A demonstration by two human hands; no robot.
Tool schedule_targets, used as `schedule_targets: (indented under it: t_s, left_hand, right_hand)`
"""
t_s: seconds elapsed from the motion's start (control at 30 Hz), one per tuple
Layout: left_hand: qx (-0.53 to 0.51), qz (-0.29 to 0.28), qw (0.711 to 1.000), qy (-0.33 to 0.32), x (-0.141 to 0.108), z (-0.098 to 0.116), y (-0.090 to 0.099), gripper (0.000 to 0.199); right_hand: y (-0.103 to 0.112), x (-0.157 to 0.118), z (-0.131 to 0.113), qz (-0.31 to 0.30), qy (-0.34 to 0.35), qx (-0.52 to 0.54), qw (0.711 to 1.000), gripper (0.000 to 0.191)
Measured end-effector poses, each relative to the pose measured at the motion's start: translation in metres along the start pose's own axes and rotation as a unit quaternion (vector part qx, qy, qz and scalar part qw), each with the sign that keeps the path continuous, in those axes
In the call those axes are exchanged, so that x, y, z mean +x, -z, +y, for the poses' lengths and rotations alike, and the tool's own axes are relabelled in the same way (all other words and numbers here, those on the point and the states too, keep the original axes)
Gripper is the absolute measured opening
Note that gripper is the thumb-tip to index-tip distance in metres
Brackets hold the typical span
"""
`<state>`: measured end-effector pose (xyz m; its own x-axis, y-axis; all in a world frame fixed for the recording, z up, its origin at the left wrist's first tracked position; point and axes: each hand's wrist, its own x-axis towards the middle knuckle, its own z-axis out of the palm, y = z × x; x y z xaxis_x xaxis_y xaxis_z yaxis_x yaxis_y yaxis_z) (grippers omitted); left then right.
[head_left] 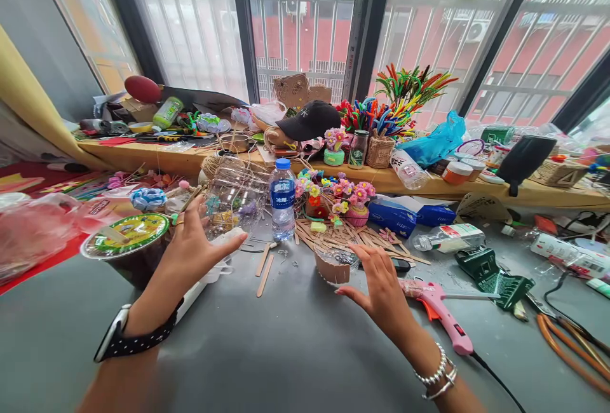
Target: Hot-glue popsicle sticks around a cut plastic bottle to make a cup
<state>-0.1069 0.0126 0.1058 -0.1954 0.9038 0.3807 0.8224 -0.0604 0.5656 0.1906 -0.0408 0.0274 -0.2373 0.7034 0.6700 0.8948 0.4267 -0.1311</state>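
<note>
Brown-and-clear, round plastic cup (pixel 332 271) sits by your right hand (pixel 379 279), probably for easy reach; that grip and your left hand's (pixel 191 244) gape, nothing clearly held

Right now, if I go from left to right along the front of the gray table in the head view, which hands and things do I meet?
Lidded tub → left hand → blue-capped water bottle → brown-banded clear container → right hand → pink glue gun → orange-handled tool.
</note>
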Motion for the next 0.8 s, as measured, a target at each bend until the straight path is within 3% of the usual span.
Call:
schedule_targets:
  t_s: [0.17,0.23,0.33,0.4,0.47,0.57,0.67,0.8]
  left_hand:
    - [-0.023,0.03,0.998,-0.04,-0.007,-0.005,0.004,0.096]
    - [-0.024,0.014,0.995,-0.1,-0.01,-0.006,0.006,0.093]
    - [-0.027,-0.117,0.963,-0.241,-0.017,-0.006,0.01,0.086]
    - [-0.012,-0.228,0.928,-0.294,-0.021,-0.004,0.012,0.085]
    - [0.016,-0.318,0.899,-0.301,-0.022,0.001,0.013,0.087]
    - [0.065,-0.396,0.875,-0.271,-0.021,0.008,0.015,0.09]
    - [0.096,-0.421,0.867,-0.248,-0.017,0.013,0.018,0.091]
    - [0.112,-0.41,0.876,-0.229,-0.014,0.012,0.024,0.093]
  right_hand:
    - [-0.003,-0.001,0.001,-0.013,-0.01,0.006,1.0,0.062]
    - [-0.002,-0.001,0.001,-0.019,-0.016,0.015,1.0,0.063]
    - [0.007,0.001,-0.003,-0.011,-0.021,0.03,0.999,0.072]
    - [0.015,0.003,-0.006,-0.011,-0.019,0.041,0.999,0.082]
    - [0.021,0.004,-0.011,-0.031,-0.009,0.061,0.998,0.085]
    - [0.023,0.004,-0.019,-0.063,0.004,0.106,0.992,0.053]
    - [0.018,0.003,-0.027,-0.06,0.014,0.128,0.99,0.023]
    - [0.011,0.002,-0.032,-0.049,0.031,0.111,0.992,0.032]
